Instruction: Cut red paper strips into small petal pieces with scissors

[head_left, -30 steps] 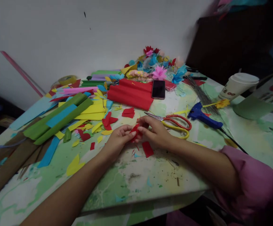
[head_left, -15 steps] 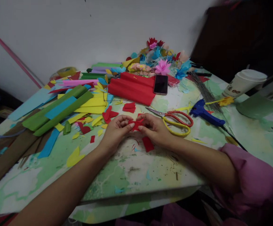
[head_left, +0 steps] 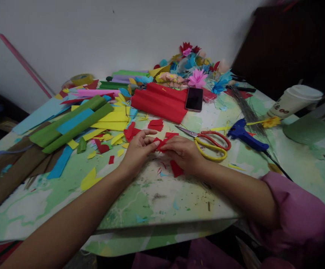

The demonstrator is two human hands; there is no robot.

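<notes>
Between my two hands is a small piece of red crepe paper [head_left: 159, 144], partly covered by the fingers. My left hand [head_left: 140, 149] pinches its left side with thumb and fingertips. My right hand [head_left: 183, 152] grips the right side, fingers bent over it. Under and behind the right hand lie other red strips [head_left: 176, 169]. Just beyond the left hand rests a small heap of cut red pieces [head_left: 130, 131], and a short red stack [head_left: 155, 124] lies farther back. Scissors [head_left: 207, 140] with red and yellow handles lie right of my right hand, blades pointing left.
A blue glue gun [head_left: 242, 134] with its cord lies at right, near a lidded paper cup [head_left: 297, 100]. A phone [head_left: 194, 99] rests by a red crepe sheet [head_left: 159, 102]. Paper flowers [head_left: 197, 78] pile at the back; green rolls [head_left: 67, 125] and yellow scraps [head_left: 89, 179] spread left.
My right fingers have folded farther over the red piece, and its held shape has changed from a flat strip to a bunched, angled bit. The view has shifted slightly.
</notes>
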